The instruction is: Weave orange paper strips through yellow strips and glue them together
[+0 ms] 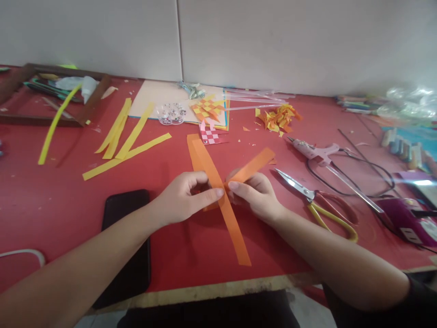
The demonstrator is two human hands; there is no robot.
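Observation:
Between my hands, just over the red table, are two crossed orange paper strips. My left hand (191,196) pinches the long orange paper strip (231,223), thumb on top, near where the strips cross. My right hand (254,193) grips the other orange paper strip (256,164) between thumb and fingers; it slants up to the right. Another orange strip (192,146) lies partly behind the long one. Part of the paper under my fingers is hidden. Beyond my hands sits a pink-and-red woven paper fish (209,133), with yellow-orange woven paper pieces (206,109) behind it.
Scissors (307,193) and a glue gun (317,152) with its cord lie to the right. A black phone (126,214) is under my left forearm. Yellow paper strips (118,130) lie left, near a wooden tray (44,119). Paper scraps (280,118) are heaped at the back.

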